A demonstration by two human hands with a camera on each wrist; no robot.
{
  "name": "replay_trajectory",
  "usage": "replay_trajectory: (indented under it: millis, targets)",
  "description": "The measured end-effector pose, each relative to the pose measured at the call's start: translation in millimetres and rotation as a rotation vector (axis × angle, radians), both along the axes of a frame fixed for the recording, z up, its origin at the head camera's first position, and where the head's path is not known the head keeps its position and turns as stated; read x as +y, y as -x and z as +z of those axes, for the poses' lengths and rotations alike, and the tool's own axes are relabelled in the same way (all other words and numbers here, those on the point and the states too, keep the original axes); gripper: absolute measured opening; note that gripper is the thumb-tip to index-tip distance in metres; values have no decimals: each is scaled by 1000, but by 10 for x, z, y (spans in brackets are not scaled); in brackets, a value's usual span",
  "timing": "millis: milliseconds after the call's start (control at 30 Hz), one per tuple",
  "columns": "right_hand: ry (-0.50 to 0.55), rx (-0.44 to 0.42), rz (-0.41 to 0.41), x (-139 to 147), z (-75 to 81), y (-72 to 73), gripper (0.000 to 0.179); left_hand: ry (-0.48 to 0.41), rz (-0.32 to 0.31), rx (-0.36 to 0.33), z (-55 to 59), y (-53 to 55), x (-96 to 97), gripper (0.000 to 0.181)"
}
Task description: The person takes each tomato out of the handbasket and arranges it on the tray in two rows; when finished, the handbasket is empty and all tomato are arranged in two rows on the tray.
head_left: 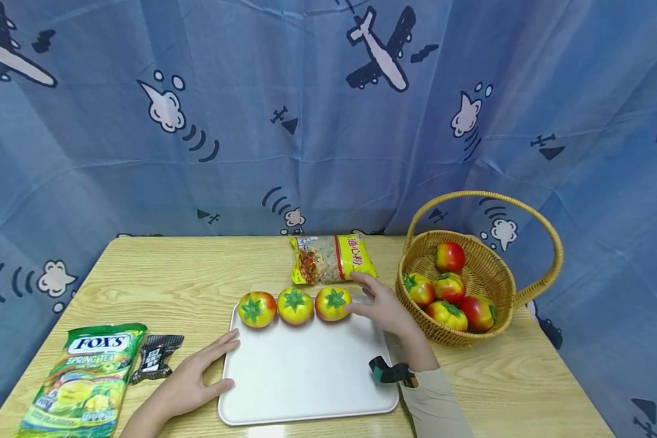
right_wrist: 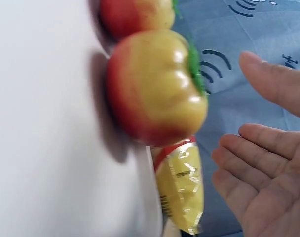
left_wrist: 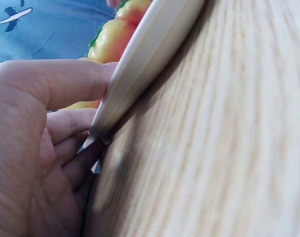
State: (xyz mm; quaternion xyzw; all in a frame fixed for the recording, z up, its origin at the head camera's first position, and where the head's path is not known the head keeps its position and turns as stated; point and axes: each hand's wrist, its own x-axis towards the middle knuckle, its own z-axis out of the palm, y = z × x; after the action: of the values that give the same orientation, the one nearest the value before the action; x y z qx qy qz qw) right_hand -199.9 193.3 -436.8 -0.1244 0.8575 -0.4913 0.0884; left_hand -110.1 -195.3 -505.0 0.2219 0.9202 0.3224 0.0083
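Spread right hand [head_left: 384, 308] beside fruit [head_left: 333, 305]

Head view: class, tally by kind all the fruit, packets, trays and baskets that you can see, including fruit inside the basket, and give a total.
Fruit: 8
Packets: 3
Tray: 1
Basket: 1
Total: 13

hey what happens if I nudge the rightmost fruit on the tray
The rightmost fruit would probably roll or rock, being rounded. Its glossy shine suggests slick skin, so it may feel slippery. Its plump sides suggest firmness.
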Motion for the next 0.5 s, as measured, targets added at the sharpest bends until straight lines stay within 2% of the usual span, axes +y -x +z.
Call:
replay_trajectory:
  millis: [133,333,500]
  targets:
    - [12,13,-23,87,130,-25,72,-1,-9,33,3,5,2,63]
    - [51,96,-25,267,299,-77,70,-12,-17,43,12,0,-3,62]
    - [-3,135,-42,463,411,-87,73,-14,-14,38,13,0,-9,63]
